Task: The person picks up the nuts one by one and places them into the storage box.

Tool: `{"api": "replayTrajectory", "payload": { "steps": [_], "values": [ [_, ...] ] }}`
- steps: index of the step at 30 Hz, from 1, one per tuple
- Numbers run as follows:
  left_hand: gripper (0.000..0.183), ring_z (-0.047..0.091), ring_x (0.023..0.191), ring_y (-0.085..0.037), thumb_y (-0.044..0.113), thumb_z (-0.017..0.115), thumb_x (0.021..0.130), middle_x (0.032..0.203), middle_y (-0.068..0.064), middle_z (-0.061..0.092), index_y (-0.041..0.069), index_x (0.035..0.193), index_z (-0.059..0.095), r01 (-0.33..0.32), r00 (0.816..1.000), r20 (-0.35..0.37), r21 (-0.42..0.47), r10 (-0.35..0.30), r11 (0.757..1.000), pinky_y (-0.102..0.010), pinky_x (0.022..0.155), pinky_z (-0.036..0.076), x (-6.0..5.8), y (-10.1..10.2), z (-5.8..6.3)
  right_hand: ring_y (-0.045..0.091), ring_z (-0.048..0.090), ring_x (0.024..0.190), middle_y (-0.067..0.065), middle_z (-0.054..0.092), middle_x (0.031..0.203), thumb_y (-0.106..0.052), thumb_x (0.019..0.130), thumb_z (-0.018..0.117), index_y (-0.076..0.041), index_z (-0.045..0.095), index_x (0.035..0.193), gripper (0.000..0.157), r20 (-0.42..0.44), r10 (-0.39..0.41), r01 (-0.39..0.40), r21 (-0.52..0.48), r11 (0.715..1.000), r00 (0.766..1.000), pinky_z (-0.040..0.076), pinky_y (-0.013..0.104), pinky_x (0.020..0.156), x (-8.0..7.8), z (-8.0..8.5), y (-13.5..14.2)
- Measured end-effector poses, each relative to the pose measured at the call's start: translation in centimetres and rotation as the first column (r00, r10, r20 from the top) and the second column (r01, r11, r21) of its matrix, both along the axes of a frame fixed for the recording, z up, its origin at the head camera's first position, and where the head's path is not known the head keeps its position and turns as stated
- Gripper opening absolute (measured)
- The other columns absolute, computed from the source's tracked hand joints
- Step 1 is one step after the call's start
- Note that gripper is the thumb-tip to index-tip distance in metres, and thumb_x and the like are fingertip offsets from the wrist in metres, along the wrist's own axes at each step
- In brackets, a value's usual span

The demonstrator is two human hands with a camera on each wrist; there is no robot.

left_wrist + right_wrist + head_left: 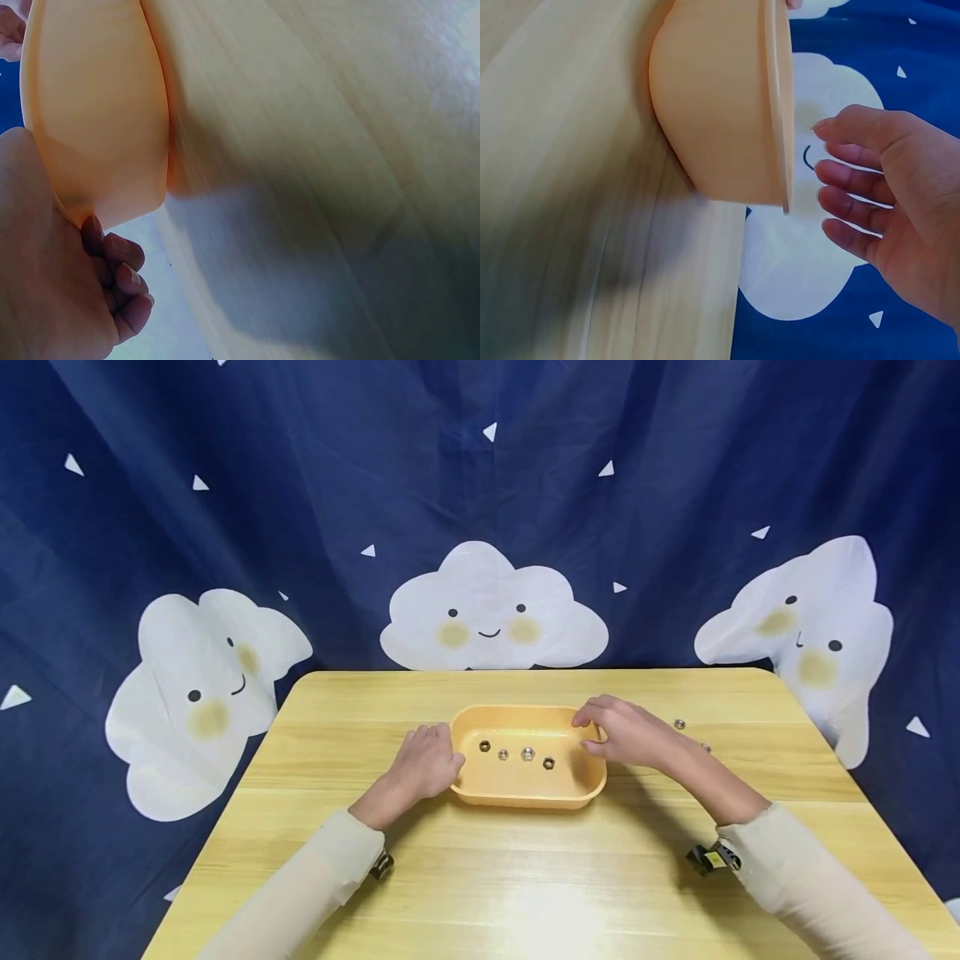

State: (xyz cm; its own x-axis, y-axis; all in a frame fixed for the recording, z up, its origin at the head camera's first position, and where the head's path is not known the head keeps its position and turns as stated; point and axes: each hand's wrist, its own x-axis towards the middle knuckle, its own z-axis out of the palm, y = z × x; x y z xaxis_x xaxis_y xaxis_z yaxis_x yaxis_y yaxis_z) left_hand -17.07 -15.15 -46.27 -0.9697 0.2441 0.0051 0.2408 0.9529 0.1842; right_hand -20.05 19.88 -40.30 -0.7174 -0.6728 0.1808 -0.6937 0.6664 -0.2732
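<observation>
Your left hand grips the near-left end of the yellow-orange plastic tray, a shallow rectangle with rounded corners that sits between your two hands on the pale wood-grain table. From the head view, your thumb lies over the rim; only the left wrist view shows the curled fingers, bunched against the tray's outer end, below its edge.

Your right hand hovers at the tray's other end, loosely spread, the thumb apart from the fingers. The head view makes it look as if it might touch the rim — the right wrist view shows a clear gap, and nothing in your grasp.

Four metal hex nuts lie loose on the tray floor, seen in the head view alone, since both wrist views look at the outer wall. Counting from your left hand towards your right: a dark nut, a small silver nut, a larger silver nut and a second dark nut, the one nearest your right hand. Beyond your right forearm, on the table, lies another nut, with a small metal piece partly hidden behind that arm. A navy curtain printed with white clouds hangs past both hands.
</observation>
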Motion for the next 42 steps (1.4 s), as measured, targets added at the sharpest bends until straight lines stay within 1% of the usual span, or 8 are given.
{"api": "replayTrajectory", "payload": {
  "steps": [8,13,21,30,36,42],
  "values": [
    [0.025,0.047,0.080,-0.025,0.029,0.053,0.098,0.081,-0.005,0.050,0.004,0.097,0.052,0.003,1.000,0.005,0.007,-0.003,1.000,-0.038,0.080,0.037,0.1,0.1,0.0,0.023,0.067,0.097,0.006,0.073,0.107,-0.011,0.087,0.077,-0.004,0.074,0.109,0.023,0.007,-0.022,0.022,-0.017,1.000,1.000,0.057,0.040,0.084,0.0,-0.1,1.2],
    [0.025,0.047,0.080,-0.025,0.029,0.053,0.098,0.080,-0.005,0.050,0.004,0.097,0.053,0.001,1.000,0.005,0.006,-0.001,1.000,-0.038,0.079,0.038,0.1,0.1,-0.1,0.026,0.069,0.097,0.009,0.073,0.104,-0.012,0.086,0.077,-0.002,0.074,0.108,0.024,0.007,-0.034,0.034,-0.031,0.999,0.999,0.057,0.042,0.084,0.0,-0.2,1.7],
    [0.026,0.046,0.080,-0.025,0.030,0.053,0.098,0.081,-0.005,0.050,0.003,0.098,0.052,-0.001,1.000,0.004,0.007,0.001,1.000,-0.038,0.080,0.037,0.1,0.0,-0.3,0.024,0.068,0.092,0.009,0.074,0.103,-0.013,0.087,0.079,-0.004,0.074,0.107,0.023,0.004,-0.059,0.059,-0.043,0.997,0.998,0.057,0.043,0.082,0.2,-0.3,2.7],
    [0.026,0.045,0.080,-0.025,0.029,0.052,0.099,0.082,-0.006,0.050,0.003,0.099,0.052,-0.005,1.000,0.015,0.007,0.005,1.000,-0.038,0.080,0.036,0.1,-0.1,-0.3,0.027,0.067,0.094,0.011,0.074,0.107,-0.013,0.088,0.077,-0.002,0.072,0.111,0.026,0.053,-0.095,0.098,-0.048,0.994,0.994,0.057,0.044,0.084,0.5,-0.7,3.9],
    [0.026,0.045,0.079,-0.025,0.030,0.051,0.099,0.081,-0.006,0.050,0.004,0.099,0.052,-0.010,1.000,0.021,0.007,0.010,1.000,-0.037,0.079,0.036,0.1,-0.1,-0.2,0.030,0.068,0.098,0.013,0.073,0.109,-0.013,0.087,0.078,-0.001,0.072,0.113,0.029,0.056,-0.124,0.127,-0.048,0.991,0.991,0.057,0.046,0.086,0.5,-1.1,4.6],
    [0.025,0.045,0.077,-0.025,0.029,0.052,0.098,0.079,-0.006,0.050,0.004,0.096,0.051,-0.008,1.000,0.014,0.015,0.007,1.000,-0.037,0.077,0.035,0.0,-0.1,-0.2,0.029,0.068,0.096,0.011,0.073,0.108,-0.013,0.088,0.078,-0.003,0.072,0.111,0.026,0.052,-0.133,0.136,-0.047,0.990,0.990,0.056,0.046,0.085,0.6,-1.3,5.4]
  ]
}}
